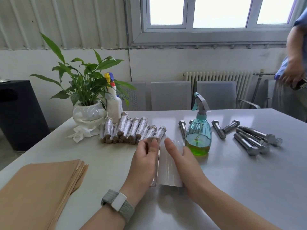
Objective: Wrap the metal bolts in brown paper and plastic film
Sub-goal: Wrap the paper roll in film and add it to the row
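Observation:
My left hand (144, 161) grips a bolt wrapped in brown paper (153, 163), held lengthwise near the table's middle. A band of clear plastic film (169, 166) stretches from that bolt to the right. My right hand (181, 165) lies against the film's right side, fingers straight; what feeds the film is hidden behind it. A pile of several wrapped bolts (131, 130) lies just beyond my hands. Several bare metal bolts (254, 138) lie at the right. A stack of brown paper sheets (41, 185) sits at the near left.
A teal spray bottle (198, 133) with green liquid stands right beside my right hand. At the far left stand a potted plant (86, 90), a white bottle (113, 103) and crumpled tissue (81, 132). Another person (295, 63) stands at the far right.

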Motion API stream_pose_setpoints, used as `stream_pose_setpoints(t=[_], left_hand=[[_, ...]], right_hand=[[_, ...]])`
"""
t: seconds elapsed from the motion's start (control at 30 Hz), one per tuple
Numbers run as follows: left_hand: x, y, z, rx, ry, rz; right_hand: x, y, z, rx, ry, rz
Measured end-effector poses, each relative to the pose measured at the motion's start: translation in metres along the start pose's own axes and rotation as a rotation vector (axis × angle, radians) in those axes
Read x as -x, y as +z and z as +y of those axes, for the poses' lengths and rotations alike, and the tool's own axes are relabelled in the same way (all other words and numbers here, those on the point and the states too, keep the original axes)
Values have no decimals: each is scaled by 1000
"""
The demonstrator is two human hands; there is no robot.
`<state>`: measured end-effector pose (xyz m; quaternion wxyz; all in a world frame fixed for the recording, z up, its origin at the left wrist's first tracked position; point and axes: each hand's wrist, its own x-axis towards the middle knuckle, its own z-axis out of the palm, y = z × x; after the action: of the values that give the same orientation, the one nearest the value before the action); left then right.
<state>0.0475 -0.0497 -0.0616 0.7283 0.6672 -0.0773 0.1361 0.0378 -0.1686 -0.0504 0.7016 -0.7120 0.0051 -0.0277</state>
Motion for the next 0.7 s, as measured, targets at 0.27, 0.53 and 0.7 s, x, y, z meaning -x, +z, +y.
stream_pose_setpoints(t=[0.27, 0.53, 0.7], left_hand=[[3, 4, 3, 156, -43, 66], [13, 10, 10, 507, -320, -154], [9, 9, 3, 148, -131, -55]], right_hand=[[3, 10, -1, 46, -84, 126], [6, 5, -3, 52, -67, 222], [5, -2, -7, -110, 94, -9]])
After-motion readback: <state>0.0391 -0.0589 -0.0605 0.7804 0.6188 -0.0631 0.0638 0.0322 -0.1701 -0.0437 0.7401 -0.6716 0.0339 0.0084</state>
